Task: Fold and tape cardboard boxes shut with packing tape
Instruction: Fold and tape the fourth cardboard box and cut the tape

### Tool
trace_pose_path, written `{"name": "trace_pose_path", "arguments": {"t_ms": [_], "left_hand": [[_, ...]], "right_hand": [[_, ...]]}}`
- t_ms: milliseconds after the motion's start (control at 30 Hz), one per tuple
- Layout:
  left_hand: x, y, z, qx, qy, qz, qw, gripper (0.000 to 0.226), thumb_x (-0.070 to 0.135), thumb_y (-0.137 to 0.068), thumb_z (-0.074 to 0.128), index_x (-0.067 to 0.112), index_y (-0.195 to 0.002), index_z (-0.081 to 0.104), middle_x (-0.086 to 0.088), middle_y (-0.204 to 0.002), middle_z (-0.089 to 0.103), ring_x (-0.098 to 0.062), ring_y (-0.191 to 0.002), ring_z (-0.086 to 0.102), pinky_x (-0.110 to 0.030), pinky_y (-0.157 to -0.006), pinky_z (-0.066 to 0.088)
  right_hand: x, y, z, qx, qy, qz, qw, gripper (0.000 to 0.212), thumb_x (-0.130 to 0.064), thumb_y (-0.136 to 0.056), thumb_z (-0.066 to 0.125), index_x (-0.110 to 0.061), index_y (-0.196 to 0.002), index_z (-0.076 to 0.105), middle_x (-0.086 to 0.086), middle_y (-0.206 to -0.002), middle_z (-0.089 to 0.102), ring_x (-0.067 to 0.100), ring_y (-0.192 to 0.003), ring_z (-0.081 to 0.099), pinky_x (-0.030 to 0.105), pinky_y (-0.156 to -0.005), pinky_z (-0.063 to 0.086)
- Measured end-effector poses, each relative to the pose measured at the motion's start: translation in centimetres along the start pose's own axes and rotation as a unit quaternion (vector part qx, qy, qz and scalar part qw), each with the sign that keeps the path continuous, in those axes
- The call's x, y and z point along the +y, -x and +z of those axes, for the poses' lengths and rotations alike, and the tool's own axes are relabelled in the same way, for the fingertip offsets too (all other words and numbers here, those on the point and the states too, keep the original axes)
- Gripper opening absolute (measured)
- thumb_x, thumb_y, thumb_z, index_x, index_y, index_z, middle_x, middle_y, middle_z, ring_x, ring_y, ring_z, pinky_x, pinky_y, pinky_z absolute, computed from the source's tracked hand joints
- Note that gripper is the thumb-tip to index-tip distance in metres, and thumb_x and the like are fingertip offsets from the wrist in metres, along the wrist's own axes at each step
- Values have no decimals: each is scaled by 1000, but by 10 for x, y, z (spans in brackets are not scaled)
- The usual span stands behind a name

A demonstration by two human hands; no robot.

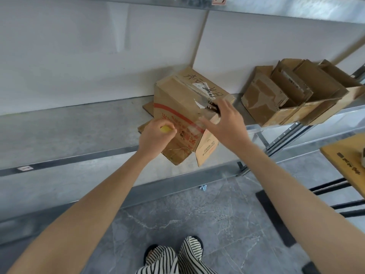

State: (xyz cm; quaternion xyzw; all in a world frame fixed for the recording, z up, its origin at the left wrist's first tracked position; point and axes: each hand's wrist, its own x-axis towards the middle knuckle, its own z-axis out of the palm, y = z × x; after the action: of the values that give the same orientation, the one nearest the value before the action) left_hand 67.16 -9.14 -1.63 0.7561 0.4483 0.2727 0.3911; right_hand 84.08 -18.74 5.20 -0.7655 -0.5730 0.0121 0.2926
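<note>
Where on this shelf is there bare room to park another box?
Widest free patch: the grey shelf surface left of the brown printed cardboard box. A narrow gap lies between that box and the open cardboard box of flattened cartons on the right. Crowded: the middle, where the left hand, gripping a yellow object, and right hand are at the box.

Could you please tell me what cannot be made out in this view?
Head view:
- The yellow item: mostly hidden inside the left hand; its kind is unclear.
- The gap in the box: partly covered by the right hand.
- The red print on the box: too blurred to read.
- The pale thing on the wooden top: cut off by the right edge.
</note>
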Motion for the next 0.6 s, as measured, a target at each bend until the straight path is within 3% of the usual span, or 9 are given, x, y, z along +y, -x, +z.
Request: {"name": "trace_pose_path", "arguments": {"t_ms": [100,267,433,600], "left_hand": [[-6,4,-9,12,-7,-7,1000,11,28,-90,57,30,-85,67,24,-85,50,-6,-91,51,-27,-80,37],[-23,10,-24,24,-63,-32,997,25,28,-97,44,28,-101,68,11,-101,49,-12,-92,54,-29,-80,38],[-30,18,-36,81,-117,-68,987,18,45,-87,60,31,-94,69,12,-102,53,-8,-88,53,-28,-76,37],[-40,20,-43,126,-159,-60,977,24,31,-97,48,24,-98,71,3,-106,56,-19,-90,58,-30,-71,38]], "right_hand": [[-1,-29,-1,-84,15,17,996,56,-49,-80,67,-18,-122,48,-4,-114,53,15,-97,53,35,-86,46],[-8,-61,10,-113,73,-32,990,49,-52,-82,61,-17,-115,50,-5,-104,52,18,-96,51,45,-95,41],[-4,-74,22,-97,4,-15,995,47,-51,-82,59,-19,-116,54,-1,-107,59,19,-95,54,44,-92,44],[8,-87,27,-69,-3,10,998,47,-52,-85,57,-20,-120,54,-1,-114,63,22,-100,59,48,-90,48]]}}
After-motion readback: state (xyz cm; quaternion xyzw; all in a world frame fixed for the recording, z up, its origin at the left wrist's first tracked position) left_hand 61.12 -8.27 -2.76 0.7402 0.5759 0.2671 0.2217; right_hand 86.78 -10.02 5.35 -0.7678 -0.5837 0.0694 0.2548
